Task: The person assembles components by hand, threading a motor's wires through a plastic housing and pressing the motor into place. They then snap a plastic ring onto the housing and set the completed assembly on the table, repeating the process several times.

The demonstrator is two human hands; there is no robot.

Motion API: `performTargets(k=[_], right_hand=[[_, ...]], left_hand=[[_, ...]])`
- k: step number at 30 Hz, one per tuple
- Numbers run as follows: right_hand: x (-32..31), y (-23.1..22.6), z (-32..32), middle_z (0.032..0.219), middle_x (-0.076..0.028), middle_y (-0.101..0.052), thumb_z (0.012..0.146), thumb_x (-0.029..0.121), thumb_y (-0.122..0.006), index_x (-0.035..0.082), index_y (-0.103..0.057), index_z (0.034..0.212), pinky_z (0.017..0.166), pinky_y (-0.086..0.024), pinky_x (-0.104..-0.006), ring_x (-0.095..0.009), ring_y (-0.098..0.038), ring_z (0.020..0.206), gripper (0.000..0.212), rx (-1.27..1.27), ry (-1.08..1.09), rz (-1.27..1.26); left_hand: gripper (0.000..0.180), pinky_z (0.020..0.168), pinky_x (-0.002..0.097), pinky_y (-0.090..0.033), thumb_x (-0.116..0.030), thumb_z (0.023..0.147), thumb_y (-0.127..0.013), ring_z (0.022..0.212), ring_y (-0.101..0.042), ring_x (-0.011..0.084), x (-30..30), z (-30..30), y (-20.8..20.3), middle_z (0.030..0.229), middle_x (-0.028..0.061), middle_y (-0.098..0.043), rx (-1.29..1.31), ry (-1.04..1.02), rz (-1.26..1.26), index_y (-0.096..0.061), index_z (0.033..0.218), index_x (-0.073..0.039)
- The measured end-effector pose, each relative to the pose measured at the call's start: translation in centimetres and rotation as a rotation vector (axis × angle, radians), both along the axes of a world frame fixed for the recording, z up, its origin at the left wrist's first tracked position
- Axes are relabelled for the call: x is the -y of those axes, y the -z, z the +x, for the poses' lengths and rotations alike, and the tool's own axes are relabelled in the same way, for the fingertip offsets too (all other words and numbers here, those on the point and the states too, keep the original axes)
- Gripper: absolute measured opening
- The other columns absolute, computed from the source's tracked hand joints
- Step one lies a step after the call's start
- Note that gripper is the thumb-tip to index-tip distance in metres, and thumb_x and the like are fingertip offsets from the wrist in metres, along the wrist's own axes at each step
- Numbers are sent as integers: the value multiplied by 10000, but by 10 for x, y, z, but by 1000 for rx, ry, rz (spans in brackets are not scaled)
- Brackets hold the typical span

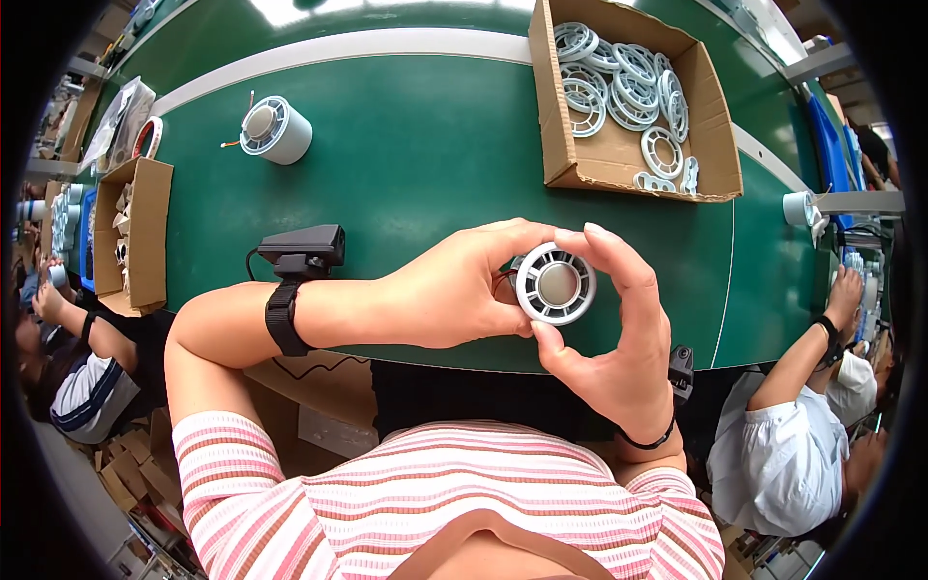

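Above the table's near edge I hold a round part with a white spoked ring and a smooth grey centre (556, 284). My left hand (449, 285) grips its left side, fingers and thumb wrapped round it; a dark red wire shows beside the palm. My right hand (619, 353) curves round the other side, fingertips at the upper rim and thumb at the lower rim. The body behind the ring is largely hidden. Farther off on the left, a similar white cylinder (287, 137) with a spoked top and short wires rests on the table, touched by neither hand.
An open cardboard box (619, 166) of loose pale rings stands at the far right. Another cardboard box (145, 237) sits at the left edge of the green table (416, 145). Black devices are on my left wrist (302, 253) and near my right wrist (681, 372). People work on both sides.
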State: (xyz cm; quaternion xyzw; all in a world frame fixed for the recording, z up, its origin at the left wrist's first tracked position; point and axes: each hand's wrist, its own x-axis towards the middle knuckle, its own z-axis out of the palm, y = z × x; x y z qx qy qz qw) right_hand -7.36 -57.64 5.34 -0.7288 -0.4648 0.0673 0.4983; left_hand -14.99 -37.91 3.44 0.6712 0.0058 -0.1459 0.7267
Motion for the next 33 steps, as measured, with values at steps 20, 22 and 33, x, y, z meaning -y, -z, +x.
performTargets(k=[20, 22, 33], right_hand=[[7, 5, 13, 1304, -87, -653, 711, 26, -831, 80, -513, 1377, 1105, -428, -557, -302, -650, 1161, 740, -56, -89, -62], [5, 4, 13, 1296, -77, -652, 702, 31, -836, 99, -536, 1374, 1106, -418, -563, -302, -642, 1157, 739, -24, -90, -75], [36, -4, 17, 1289, -99, -634, 687, -7, -801, 76, -681, 1221, 1121, -396, -518, -330, -584, 1223, 553, 425, 177, -282]], left_hand=[[626, 910, 301, -590, -115, 988, -696, 1069, -666, 137, -23, 17, -20, 1307, 64, -607, -524, 83, -476, -409, 1541, -53], [621, 859, 325, -605, -220, 984, -716, 1045, -684, 148, -24, 14, -14, 1310, 85, -619, -458, 90, -451, -445, 1513, -40], [510, 990, 446, -495, -121, 791, -819, 1127, -624, 338, -93, -5, -75, 1323, 106, -612, 582, -7, 1559, -605, 1248, -55]])
